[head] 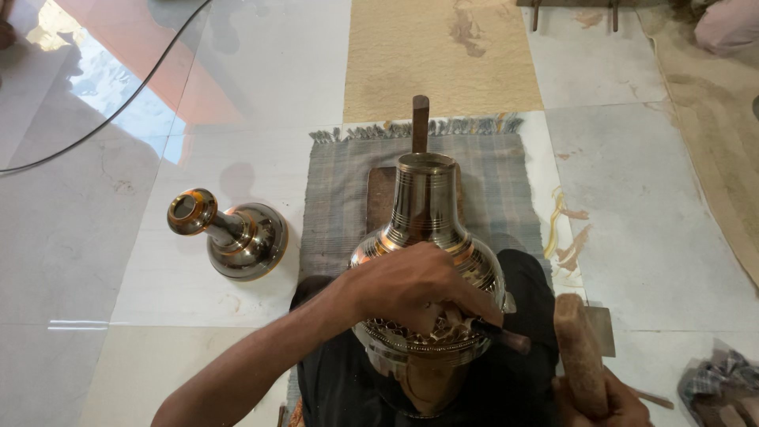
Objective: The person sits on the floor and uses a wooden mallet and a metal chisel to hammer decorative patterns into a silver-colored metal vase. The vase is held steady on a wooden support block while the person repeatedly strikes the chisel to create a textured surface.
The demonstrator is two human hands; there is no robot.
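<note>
A polished brass vase (428, 213) with ringed neck and engraved belly lies propped on a wooden board (380, 194), its neck pointing away from me. My left hand (411, 285) rests over the vase's belly and pinches a small metal chisel (494, 330) against the engraved band. My right hand (605, 399), at the lower right, grips a worn wooden mallet (579, 352) held upright beside the chisel's end.
A second brass vase (237, 233) lies tipped on the tiled floor to the left. A grey striped mat (490, 182) lies under the board, with a wooden post (420, 122) behind the vase. A cable (103, 119) crosses the upper left. Crumpled cloth (723, 379) lies at the lower right.
</note>
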